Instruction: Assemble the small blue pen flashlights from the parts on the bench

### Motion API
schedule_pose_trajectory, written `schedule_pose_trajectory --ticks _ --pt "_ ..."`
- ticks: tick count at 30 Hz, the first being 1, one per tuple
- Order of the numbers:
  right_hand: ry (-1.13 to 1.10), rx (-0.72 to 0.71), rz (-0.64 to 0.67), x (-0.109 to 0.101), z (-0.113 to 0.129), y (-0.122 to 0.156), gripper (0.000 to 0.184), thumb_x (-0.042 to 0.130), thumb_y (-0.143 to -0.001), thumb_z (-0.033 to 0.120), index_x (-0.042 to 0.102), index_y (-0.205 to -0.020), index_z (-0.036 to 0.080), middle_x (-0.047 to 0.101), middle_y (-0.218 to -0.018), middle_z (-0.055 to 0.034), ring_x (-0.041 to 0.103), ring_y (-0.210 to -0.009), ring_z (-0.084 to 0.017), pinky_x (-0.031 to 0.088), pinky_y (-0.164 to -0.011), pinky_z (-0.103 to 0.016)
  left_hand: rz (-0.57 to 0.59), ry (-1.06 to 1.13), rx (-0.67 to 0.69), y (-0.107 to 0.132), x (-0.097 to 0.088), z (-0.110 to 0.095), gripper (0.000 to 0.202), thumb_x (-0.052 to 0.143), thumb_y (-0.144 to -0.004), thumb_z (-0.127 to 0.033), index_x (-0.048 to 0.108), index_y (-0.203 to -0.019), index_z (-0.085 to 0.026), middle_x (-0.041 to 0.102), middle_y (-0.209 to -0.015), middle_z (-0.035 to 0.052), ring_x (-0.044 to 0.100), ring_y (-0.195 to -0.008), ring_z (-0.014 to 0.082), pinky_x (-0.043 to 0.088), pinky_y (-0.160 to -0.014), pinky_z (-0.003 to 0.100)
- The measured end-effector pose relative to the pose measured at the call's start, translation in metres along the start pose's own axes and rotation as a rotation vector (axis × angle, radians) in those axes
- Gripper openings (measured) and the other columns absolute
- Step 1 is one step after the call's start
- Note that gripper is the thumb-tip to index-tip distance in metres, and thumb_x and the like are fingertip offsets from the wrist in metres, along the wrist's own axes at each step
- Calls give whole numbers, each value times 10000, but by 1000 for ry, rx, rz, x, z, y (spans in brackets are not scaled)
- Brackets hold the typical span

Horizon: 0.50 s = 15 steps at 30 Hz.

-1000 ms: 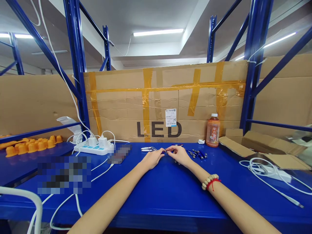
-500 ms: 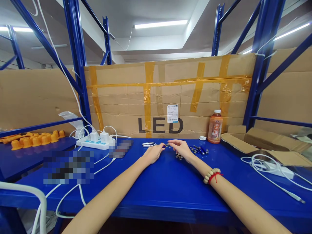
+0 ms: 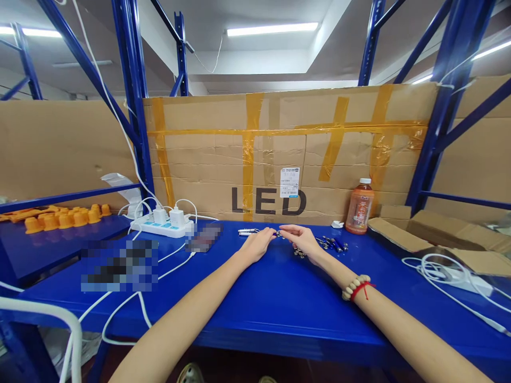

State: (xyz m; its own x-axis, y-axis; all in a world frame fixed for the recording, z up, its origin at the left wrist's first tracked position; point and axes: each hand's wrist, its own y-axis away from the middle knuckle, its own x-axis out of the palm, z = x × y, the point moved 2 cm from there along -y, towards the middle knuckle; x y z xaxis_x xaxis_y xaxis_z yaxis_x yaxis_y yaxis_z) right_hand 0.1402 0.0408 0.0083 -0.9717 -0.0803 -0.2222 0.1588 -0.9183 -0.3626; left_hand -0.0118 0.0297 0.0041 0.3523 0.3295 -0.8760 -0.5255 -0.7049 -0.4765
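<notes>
My left hand (image 3: 257, 246) is closed in a pinch around a small blue cylindrical part, mostly hidden by the fingers. My right hand (image 3: 302, 242) meets it from the right, with thumb and forefinger closed at a small shiny metal piece (image 3: 279, 234) between the two hands. Just below the right hand lies a pile of small metal pieces (image 3: 299, 254). Beyond its wrist is a group of blue cylinders and metal parts (image 3: 337, 244). Slim silver rods (image 3: 247, 232) lie behind the left hand.
A power strip (image 3: 163, 227) with chargers and white cables stands at the left. Orange cups (image 3: 66, 219) sit on the adjoining shelf. A bottle (image 3: 360, 207), an open cardboard box (image 3: 399, 235) and a coiled white cable (image 3: 433, 268) are at the right. Taped cardboard (image 3: 199, 159) walls the back.
The fingertips of both hands have come closer together, with the metal piece now between them. The whole view has shifted slightly; the things on the table lie as before.
</notes>
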Motion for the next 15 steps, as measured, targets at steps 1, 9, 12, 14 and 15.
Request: schedule_pose_trajectory --ticks 1,9,12,14,15 --pt "0 3 -1 0 -1 0 423 640 -573 419 647 -900 151 645 -734 -47 454 -495 -73 308 -379 -173 -2 12 0 0 -1 0 255 218 -910 -285 435 -1012 -197 527 -983 41 527 -909 158 419 -761 259" --pt "-55 41 22 0 -4 -1 442 653 -573 419 635 -941 174 649 -788 -45 479 -535 -73 315 -403 -167 -35 35 51 2 -2 -4 238 239 -908 -273 380 -1081 -190 535 -1092 57 501 -1011 168 408 -821 280" --pt "-82 61 34 0 -4 0 437 661 -570 411 636 -937 174 648 -800 -46 482 -553 -71 315 -410 -159 -53 40 56 2 -2 -4 256 243 -907 -268 350 -1126 -191 524 -1126 64 493 -1032 171 413 -818 283" --pt "-93 72 42 0 -4 0 440 671 -562 400 637 -936 172 649 -797 -46 485 -562 -73 314 -414 -158 -67 43 53 3 -3 -5 259 239 -908 -257 352 -1132 -193 523 -1132 61 493 -1034 168 414 -817 277" --pt "-96 72 44 0 -4 0 440 676 -557 395 639 -935 171 651 -797 -46 482 -560 -72 315 -417 -160 -72 41 49 3 -3 -5 257 237 -908 -252 363 -1124 -194 529 -1123 59 496 -1029 166 413 -819 275"
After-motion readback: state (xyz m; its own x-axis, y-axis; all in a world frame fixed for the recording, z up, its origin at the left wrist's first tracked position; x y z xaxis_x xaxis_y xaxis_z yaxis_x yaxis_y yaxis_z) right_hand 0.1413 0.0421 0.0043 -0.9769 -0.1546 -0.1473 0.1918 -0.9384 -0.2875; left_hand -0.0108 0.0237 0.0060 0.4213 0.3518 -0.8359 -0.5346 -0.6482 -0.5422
